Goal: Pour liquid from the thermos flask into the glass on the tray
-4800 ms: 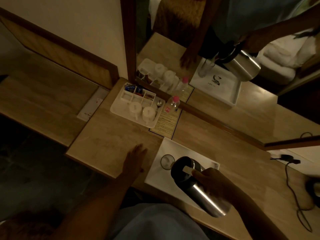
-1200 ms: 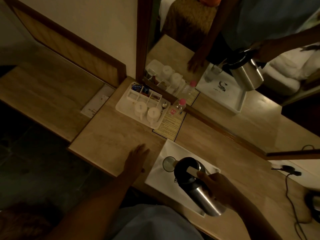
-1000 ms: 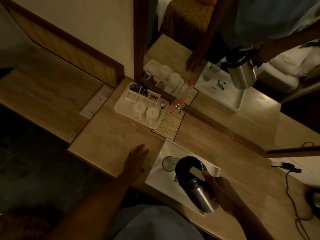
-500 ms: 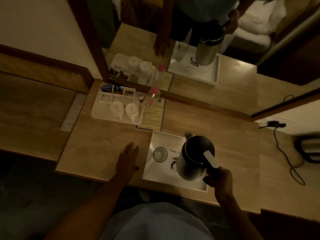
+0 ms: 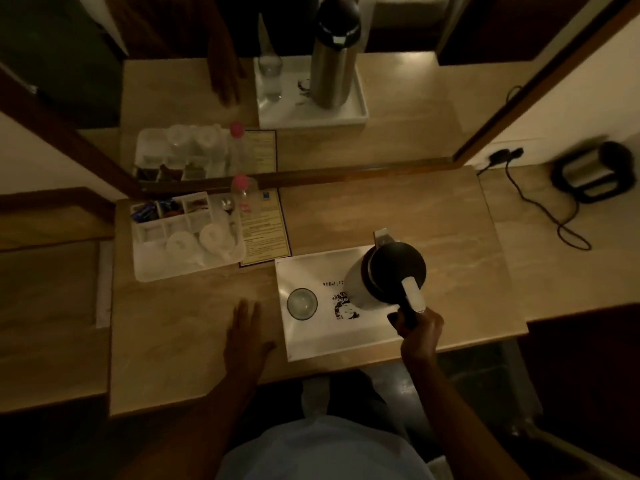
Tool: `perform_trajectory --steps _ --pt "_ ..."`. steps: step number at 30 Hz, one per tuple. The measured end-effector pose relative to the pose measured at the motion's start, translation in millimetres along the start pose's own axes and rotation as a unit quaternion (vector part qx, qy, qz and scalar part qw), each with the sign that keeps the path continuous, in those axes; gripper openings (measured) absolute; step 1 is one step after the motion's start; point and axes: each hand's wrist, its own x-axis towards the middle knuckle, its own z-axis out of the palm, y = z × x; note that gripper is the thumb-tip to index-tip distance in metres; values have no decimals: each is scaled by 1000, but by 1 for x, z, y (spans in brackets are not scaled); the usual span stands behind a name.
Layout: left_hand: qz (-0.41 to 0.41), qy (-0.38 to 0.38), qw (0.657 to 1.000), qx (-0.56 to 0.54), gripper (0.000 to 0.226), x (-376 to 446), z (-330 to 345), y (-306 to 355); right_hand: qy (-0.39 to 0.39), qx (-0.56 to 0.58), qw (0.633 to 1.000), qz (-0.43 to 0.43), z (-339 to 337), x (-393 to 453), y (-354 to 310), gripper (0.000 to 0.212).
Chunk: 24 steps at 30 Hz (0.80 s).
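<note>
Left ledge point(image 5: 52, 306): lower wooden level, left of the surface, bare wood
Condiment tray point(image 5: 188, 237): far left of the surface, against the mirror frame; two upturned white cups point(image 5: 197, 242) in its near half, sachets in the far compartments
Bottle point(image 5: 244, 197): pink cap, just right of the condiment tray, touching the mirror's base
Card point(image 5: 265, 230): lies flat between the condiment tray and the white tray
Open wood point(image 5: 180, 334): wide bare stretch in front of the condiment tray, out to the near edge
Left hand point(image 5: 247, 332): flat on the surface, fingers spread, grip released, just left of the white tray, apart from it
Tray point(image 5: 332, 337): white, near the surface's front edge, its near side running close along that edge
Glass point(image 5: 302, 303): upright in the tray's left part, close to the left rim, well apart from the flask
Flask point(image 5: 388, 277): upright at the tray's far right corner, spout pointing away, towards the mirror
Right hand point(image 5: 417, 323): grip clenched round the flask's handle, over the tray's right rim
Right of the tray: bare wood up to the surface's right edge
Kettle point(image 5: 592, 173): blurred, on the far right ledge, its cord point(image 5: 540, 206) trailing across to a wall plug
</note>
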Motion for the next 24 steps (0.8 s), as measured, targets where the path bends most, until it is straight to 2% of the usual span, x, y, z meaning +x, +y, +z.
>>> perform_trajectory --steps 3,8,15,19,23,24 --pt "14 8 1000 7 111 0 3 -3 12 12 1000 12 4 -1 8 7" --pt "17 -2 1000 21 109 3 4 0 24 36 999 20 4 -5 20 6" --pt "9 -5 999 41 109 6 9 0 -6 20 1000 6 -3 -6 27 18" --pt "12 5 998 61 111 8 11 -2 -101 -41 993 -53 -15 -2 27 35" --pt "18 3 999 51 110 5 8 -6 -167 -117 950 -237 -35 5 20 46" --pt "23 10 999 49 109 5 5 -2 -176 -122 944 -252 -40 8 9 48"
